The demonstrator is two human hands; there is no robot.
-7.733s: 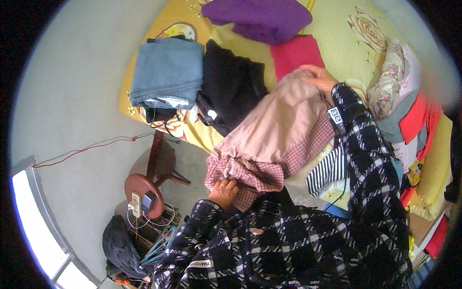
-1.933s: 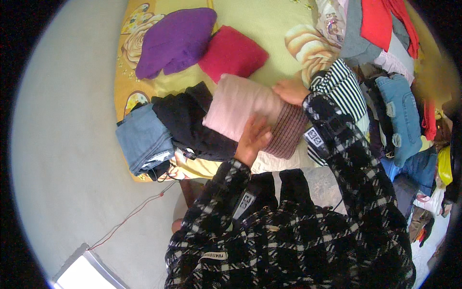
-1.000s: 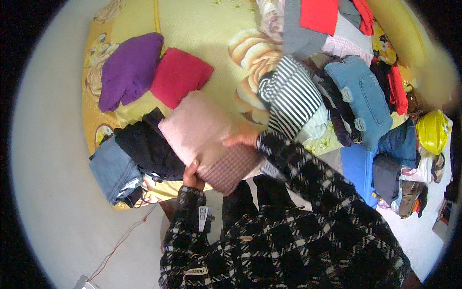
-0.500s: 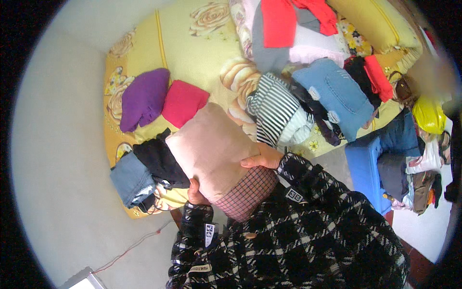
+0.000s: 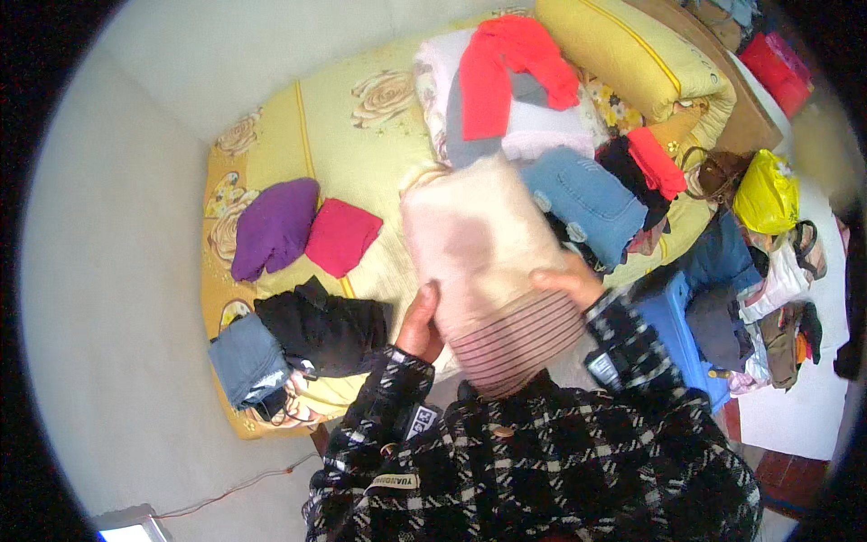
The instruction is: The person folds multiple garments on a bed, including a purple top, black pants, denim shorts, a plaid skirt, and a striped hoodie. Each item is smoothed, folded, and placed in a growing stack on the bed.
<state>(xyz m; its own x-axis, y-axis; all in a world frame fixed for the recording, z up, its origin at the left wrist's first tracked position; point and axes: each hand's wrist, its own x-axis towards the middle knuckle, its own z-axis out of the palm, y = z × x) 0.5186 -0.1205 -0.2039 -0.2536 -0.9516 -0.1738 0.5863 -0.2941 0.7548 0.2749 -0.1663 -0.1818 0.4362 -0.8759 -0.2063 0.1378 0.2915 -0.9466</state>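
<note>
Between my two hands is a folded pale pink garment [image 5: 483, 244], with a dark-lined band across its near end. My left hand [image 5: 420, 323] grips its left edge, thumb on top. On the opposite edge my right hand [image 5: 571, 282] is closed, its thumb lying over the cloth and its other fingers mostly hidden underneath. The bundle is held up over the near side of the bed and covers the striped clothing behind it. Right beside its far corner lies a folded blue denim garment [image 5: 587, 203]. Black folded clothing [image 5: 325, 330] rests left of my left hand.
A yellow flowered bedspread [image 5: 361, 172] covers the bed. On it are purple [image 5: 275, 226] and magenta [image 5: 343, 237] folded pieces, grey-blue denim [image 5: 248, 361], and a red garment [image 5: 488, 81]. Right of the bed stand a blue bin [image 5: 679, 339] and a yellow plastic bag [image 5: 766, 194].
Both hands have carried the folded pink garment to the right, from beside the magenta piece to in front of the denim. My view has shifted too, and the striped clothing is now covered.
</note>
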